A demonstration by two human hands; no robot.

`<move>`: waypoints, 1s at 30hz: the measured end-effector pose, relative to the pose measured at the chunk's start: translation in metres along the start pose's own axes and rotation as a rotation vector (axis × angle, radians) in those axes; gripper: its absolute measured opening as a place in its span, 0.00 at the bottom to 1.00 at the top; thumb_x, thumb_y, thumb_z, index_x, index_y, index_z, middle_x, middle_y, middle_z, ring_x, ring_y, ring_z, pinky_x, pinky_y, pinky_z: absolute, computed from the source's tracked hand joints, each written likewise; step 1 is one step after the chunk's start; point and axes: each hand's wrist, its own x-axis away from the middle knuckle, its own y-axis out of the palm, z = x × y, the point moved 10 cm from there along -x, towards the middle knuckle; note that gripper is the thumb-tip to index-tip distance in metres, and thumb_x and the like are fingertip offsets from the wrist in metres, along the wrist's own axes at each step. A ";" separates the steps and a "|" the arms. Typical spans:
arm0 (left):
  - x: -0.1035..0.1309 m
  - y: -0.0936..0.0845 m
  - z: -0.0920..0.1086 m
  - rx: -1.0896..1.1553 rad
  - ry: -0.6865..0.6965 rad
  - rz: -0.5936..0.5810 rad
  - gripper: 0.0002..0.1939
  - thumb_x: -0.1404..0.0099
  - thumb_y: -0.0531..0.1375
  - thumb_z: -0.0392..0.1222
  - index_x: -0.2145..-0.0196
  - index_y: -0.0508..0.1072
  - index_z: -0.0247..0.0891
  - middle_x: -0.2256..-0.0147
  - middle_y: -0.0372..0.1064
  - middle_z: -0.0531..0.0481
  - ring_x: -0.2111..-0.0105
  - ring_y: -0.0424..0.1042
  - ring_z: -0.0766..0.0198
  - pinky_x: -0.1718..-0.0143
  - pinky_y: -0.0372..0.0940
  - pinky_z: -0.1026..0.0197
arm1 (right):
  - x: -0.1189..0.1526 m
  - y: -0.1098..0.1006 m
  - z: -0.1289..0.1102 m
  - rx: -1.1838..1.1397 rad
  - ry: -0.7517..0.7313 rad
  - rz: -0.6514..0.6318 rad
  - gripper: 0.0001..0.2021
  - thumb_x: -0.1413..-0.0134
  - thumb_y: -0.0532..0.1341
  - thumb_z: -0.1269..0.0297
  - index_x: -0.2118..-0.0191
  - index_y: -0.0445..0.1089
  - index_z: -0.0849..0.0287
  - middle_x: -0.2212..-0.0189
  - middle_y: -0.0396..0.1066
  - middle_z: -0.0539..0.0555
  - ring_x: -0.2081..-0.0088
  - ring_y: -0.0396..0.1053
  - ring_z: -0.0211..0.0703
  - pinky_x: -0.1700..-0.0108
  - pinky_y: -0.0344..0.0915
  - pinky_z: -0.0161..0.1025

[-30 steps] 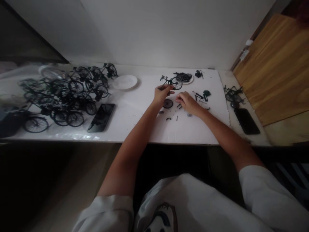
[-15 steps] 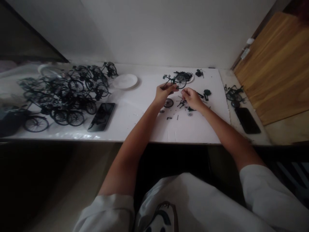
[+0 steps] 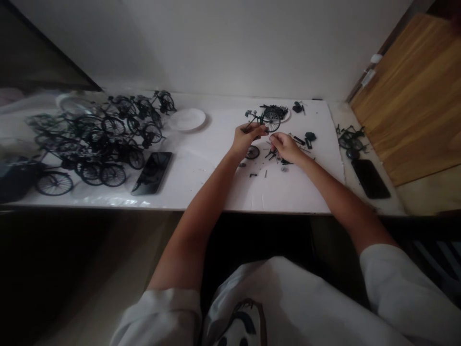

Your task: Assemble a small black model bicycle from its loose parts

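My left hand (image 3: 247,137) is closed on a small model bicycle (image 3: 271,120), tilted so that its spoked wheel points away from me. Just to the right, my right hand (image 3: 284,145) is pinched close to the bicycle's lower side; whatever its fingertips hold is too small to make out. On the white board under both hands lie a loose wheel (image 3: 252,152), a short black piece (image 3: 253,175) and a thin pin (image 3: 266,174). More dark parts (image 3: 309,139) are scattered right of my right hand.
Many assembled model bicycles (image 3: 111,125) crowd the left side. Beside them are a white plate (image 3: 187,119) and a dark phone (image 3: 151,173). A second phone (image 3: 370,179) and another model bicycle (image 3: 351,138) lie at the right, near a wooden panel (image 3: 414,105).
Both hands stay nearly in place. The model bicycle remains in my left hand, and the view has shifted very slightly.
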 end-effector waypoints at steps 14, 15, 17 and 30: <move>-0.003 -0.002 -0.007 -0.001 -0.024 0.000 0.12 0.39 0.75 0.50 0.65 0.82 0.40 0.62 0.83 0.46 0.56 0.83 0.59 0.57 0.71 0.61 | -0.002 0.003 0.011 -0.012 0.027 0.003 0.27 0.33 0.59 0.29 0.59 0.66 0.51 0.72 0.72 0.48 0.78 0.62 0.38 0.77 0.59 0.37; -0.002 -0.002 -0.006 0.000 -0.030 0.000 0.12 0.39 0.75 0.49 0.65 0.81 0.40 0.61 0.83 0.46 0.56 0.83 0.59 0.57 0.71 0.61 | -0.002 0.003 0.012 -0.017 0.033 0.000 0.27 0.33 0.59 0.29 0.59 0.66 0.51 0.72 0.72 0.48 0.79 0.61 0.38 0.77 0.59 0.37; -0.001 -0.002 -0.005 0.006 -0.034 0.001 0.12 0.39 0.75 0.49 0.65 0.82 0.40 0.61 0.83 0.46 0.57 0.83 0.60 0.57 0.70 0.61 | -0.003 0.003 0.014 -0.027 0.040 0.004 0.27 0.33 0.59 0.29 0.59 0.66 0.51 0.72 0.72 0.48 0.79 0.61 0.37 0.78 0.58 0.37; -0.003 0.000 -0.006 0.075 -0.032 -0.022 0.12 0.41 0.76 0.47 0.66 0.81 0.39 0.65 0.81 0.49 0.60 0.83 0.62 0.59 0.69 0.63 | 0.001 0.003 0.007 -0.061 0.070 -0.026 0.16 0.25 0.59 0.45 0.56 0.65 0.53 0.70 0.71 0.47 0.82 0.60 0.33 0.81 0.57 0.35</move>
